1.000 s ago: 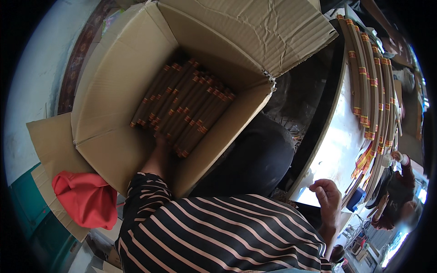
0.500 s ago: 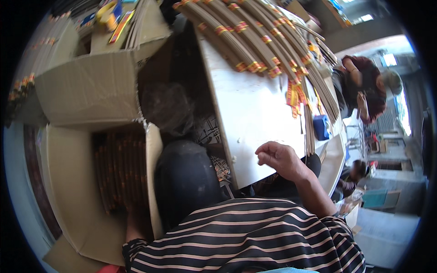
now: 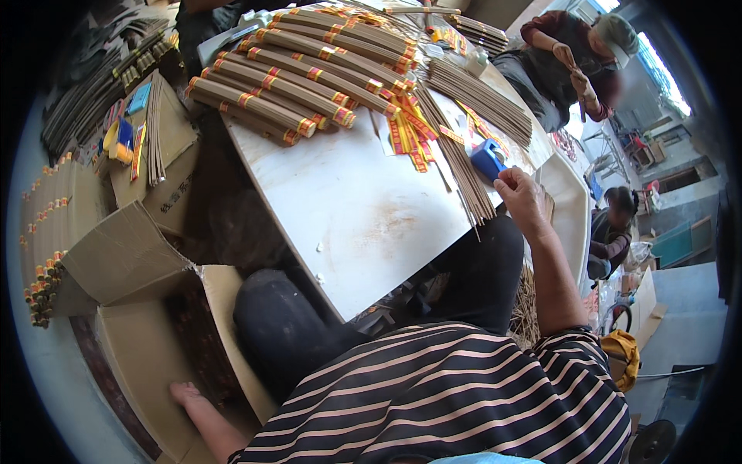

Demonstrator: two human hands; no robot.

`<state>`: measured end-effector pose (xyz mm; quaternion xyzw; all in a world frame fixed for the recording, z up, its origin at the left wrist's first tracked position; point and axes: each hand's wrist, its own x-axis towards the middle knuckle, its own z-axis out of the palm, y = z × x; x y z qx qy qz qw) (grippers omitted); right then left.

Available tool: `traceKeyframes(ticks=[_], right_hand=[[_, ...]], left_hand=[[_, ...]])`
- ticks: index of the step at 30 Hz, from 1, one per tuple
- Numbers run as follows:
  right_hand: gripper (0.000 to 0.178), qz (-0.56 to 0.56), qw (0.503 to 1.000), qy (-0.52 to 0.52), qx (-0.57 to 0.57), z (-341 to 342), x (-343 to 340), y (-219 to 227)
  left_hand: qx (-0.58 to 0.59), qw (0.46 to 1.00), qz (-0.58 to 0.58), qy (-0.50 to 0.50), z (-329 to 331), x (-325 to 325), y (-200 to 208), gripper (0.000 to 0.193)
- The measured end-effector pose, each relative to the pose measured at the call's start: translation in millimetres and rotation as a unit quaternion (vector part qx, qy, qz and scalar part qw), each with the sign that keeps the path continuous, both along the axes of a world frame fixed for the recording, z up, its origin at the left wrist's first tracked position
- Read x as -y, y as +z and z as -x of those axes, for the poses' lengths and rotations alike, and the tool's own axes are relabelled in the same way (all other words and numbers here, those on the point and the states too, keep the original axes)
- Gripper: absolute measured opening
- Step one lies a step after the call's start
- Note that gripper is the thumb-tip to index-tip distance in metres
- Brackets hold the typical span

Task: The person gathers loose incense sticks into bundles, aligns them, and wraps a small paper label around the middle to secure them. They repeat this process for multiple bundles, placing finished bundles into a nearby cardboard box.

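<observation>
The left hand (image 3: 185,393) is low inside the box (image 3: 130,344), left of the tabletop (image 3: 352,232), beside the wall farther from the person; its fingers look loose, with nothing seen in them. In the box, dark bundles (image 3: 202,329) lie between that hand and the wall nearer the knee, dim in the shade.

The right hand (image 3: 522,201) is past the tabletop's near edge, fingers bent toward the thumb; whether it grips anything, I cannot tell. Its fingertips are just beside the blue dispenser (image 3: 487,160), contact unclear. The loose sticks (image 3: 462,172) lie just left of these, near ends pointing over the near edge, long axis slanting away to the far left. The right hand is much the nearer to them.

Beyond are the labels (image 3: 410,133), then the wrapped rolls (image 3: 294,81), slanting alike toward the tabletop's far left corner.
</observation>
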<state>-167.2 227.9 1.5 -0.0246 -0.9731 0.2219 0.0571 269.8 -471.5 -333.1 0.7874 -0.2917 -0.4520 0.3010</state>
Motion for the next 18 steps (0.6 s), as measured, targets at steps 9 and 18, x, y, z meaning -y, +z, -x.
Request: traceKeyframes(ticks=[9, 18], right_hand=[[0.033, -0.072, 0.996, 0.045, 0.035, 15.4, -41.0, -41.9], [0.054, -0.183, 0.975, 0.055, -0.116, 52.4, -67.6, -40.4]], left_hand=[[-0.191, 0.923, 0.298, -0.154, 177.6, -128.6, 228.5, 0.035], [-0.279, 0.841, 0.322, -0.335, 254.0, -218.4, 265.2, 0.027]])
